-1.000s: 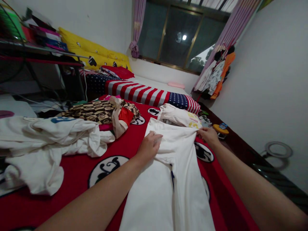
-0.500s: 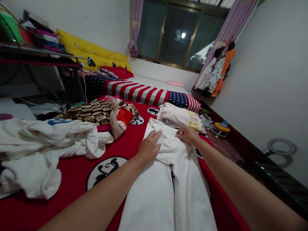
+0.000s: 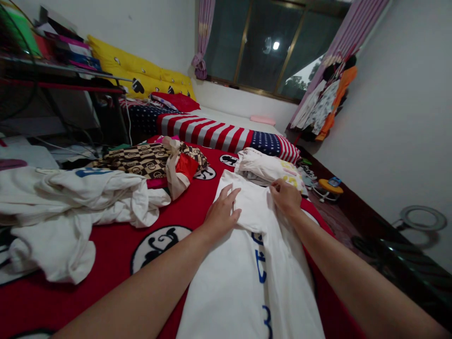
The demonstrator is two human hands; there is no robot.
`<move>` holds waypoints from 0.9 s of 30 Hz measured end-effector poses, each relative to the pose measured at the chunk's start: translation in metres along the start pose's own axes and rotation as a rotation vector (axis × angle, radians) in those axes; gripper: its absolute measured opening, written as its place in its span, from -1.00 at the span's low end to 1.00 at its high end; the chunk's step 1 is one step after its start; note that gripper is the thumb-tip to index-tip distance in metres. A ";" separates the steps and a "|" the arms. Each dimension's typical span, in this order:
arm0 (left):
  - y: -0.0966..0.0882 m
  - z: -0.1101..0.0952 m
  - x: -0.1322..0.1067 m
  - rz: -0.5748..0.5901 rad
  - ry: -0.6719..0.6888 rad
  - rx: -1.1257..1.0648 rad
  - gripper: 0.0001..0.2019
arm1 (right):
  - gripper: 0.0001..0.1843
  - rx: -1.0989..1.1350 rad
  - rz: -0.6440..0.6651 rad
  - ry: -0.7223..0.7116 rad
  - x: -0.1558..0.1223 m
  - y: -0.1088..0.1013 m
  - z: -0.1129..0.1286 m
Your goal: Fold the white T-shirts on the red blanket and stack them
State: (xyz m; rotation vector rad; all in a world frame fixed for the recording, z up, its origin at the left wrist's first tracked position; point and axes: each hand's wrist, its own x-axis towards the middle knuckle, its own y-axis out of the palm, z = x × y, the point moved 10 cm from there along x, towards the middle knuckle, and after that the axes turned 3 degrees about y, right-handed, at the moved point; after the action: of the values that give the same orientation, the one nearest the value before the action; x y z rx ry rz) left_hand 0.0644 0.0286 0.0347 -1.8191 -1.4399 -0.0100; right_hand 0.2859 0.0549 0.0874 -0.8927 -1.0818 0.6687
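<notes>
Right side of the white cloth trousers (image 3: 226, 278) drawn inward

The trousers are laid lengthwise from the centre to the lower edge of the frame, over a red blanket with round black-and-white patches (image 3: 113, 263). Compared with a second ago, the right hand (image 3: 286, 197) is placed further in from the outer waist corner, and more bold blue lettering (image 3: 260, 263) is exposed between the legs; the right side is thus judged partly turned over. The waist edge appears pinched in the right hand's closed fingertips, though these are partly hidden. The left hand (image 3: 222, 212) is rested, fingers loosely spread, on the waist's left side, with nothing gripped.
</notes>
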 end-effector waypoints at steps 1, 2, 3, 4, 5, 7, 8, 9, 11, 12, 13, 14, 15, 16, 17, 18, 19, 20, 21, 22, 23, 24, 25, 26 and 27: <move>0.001 -0.002 0.000 0.006 0.012 0.002 -0.43 | -0.77 0.051 0.019 -0.078 -0.001 0.001 0.014; 0.000 -0.004 -0.001 0.007 0.019 0.003 -0.50 | -0.79 0.109 0.062 -0.157 -0.002 0.004 0.029; -0.001 -0.006 -0.002 0.000 0.024 0.001 -0.58 | -0.80 0.163 0.118 -0.221 -0.004 0.010 0.043; -0.003 -0.008 -0.002 -0.018 0.029 -0.003 -0.67 | -0.79 0.208 0.175 -0.265 -0.006 0.017 0.055; -0.007 -0.010 -0.003 -0.045 0.039 -0.008 -0.75 | -0.74 0.238 0.225 -0.292 -0.007 0.025 0.065; -0.013 -0.018 -0.005 -0.094 0.085 -0.012 -0.87 | -0.61 0.256 0.295 -0.306 -0.010 0.040 0.080; -0.014 -0.022 -0.006 -0.101 0.124 -0.005 -0.91 | -0.58 0.254 0.312 -0.304 -0.011 0.047 0.085; -0.013 -0.027 -0.006 -0.089 0.166 0.008 -0.92 | -0.59 0.253 0.327 -0.300 -0.012 0.053 0.088; -0.006 -0.032 -0.007 -0.023 0.216 0.050 -0.88 | -0.64 0.263 0.349 -0.282 -0.014 0.061 0.091; -0.002 -0.031 -0.007 0.011 0.214 0.075 -0.85 | -0.65 0.275 0.361 -0.273 -0.015 0.062 0.091; 0.002 -0.028 -0.007 0.038 0.200 0.101 -0.81 | -0.65 0.293 0.377 -0.265 -0.016 0.062 0.090; 0.004 -0.025 -0.006 0.056 0.179 0.126 -0.78 | -0.64 0.316 0.398 -0.262 -0.017 0.060 0.088; 0.006 -0.022 -0.006 0.068 0.160 0.148 -0.75 | -0.63 0.343 0.419 -0.260 -0.018 0.055 0.085; 0.007 -0.020 -0.006 0.076 0.148 0.165 -0.73 | -0.63 0.369 0.432 -0.257 -0.019 0.049 0.080; 0.008 -0.019 -0.006 0.083 0.145 0.181 -0.72 | -0.66 0.392 0.433 -0.249 -0.019 0.040 0.072; 0.009 -0.018 -0.006 0.089 0.146 0.194 -0.72 | -0.70 0.408 0.420 -0.234 -0.018 0.029 0.060; 0.009 -0.019 -0.006 0.092 0.151 0.205 -0.71 | -0.74 0.413 0.392 -0.212 -0.018 0.017 0.046; 0.010 -0.019 -0.006 0.094 0.156 0.215 -0.71 | -0.77 0.409 0.345 -0.177 -0.018 0.005 0.028; 0.010 -0.020 -0.006 0.098 0.162 0.224 -0.70 | -0.80 0.394 0.288 -0.129 -0.018 -0.008 0.008; 0.011 -0.020 -0.007 0.101 0.167 0.232 -0.70 | -0.82 0.372 0.239 -0.078 -0.022 -0.019 -0.012; 0.011 -0.021 -0.007 0.105 0.171 0.241 -0.70 | -0.85 0.349 0.210 -0.032 -0.027 -0.027 -0.031; 0.012 -0.021 -0.007 0.107 0.174 0.249 -0.70 | -0.87 0.326 0.208 0.004 -0.035 -0.032 -0.047; 0.012 -0.022 -0.008 0.108 0.176 0.256 -0.70 | -0.87 0.307 0.232 0.024 -0.045 -0.033 -0.058; 0.012 -0.022 -0.008 0.106 0.178 0.262 -0.69 | -0.83 0.288 0.270 0.029 -0.056 -0.032 -0.066; 0.012 -0.022 -0.008 0.104 0.183 0.267 -0.69 | -0.76 0.269 0.309 0.021 -0.068 -0.030 -0.070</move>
State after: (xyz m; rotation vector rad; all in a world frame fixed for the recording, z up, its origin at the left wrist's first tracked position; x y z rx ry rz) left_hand 0.0815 0.0086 0.0392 -1.6267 -1.1587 0.0645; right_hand 0.3291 -0.0359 0.0690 -0.8368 -0.8172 1.0330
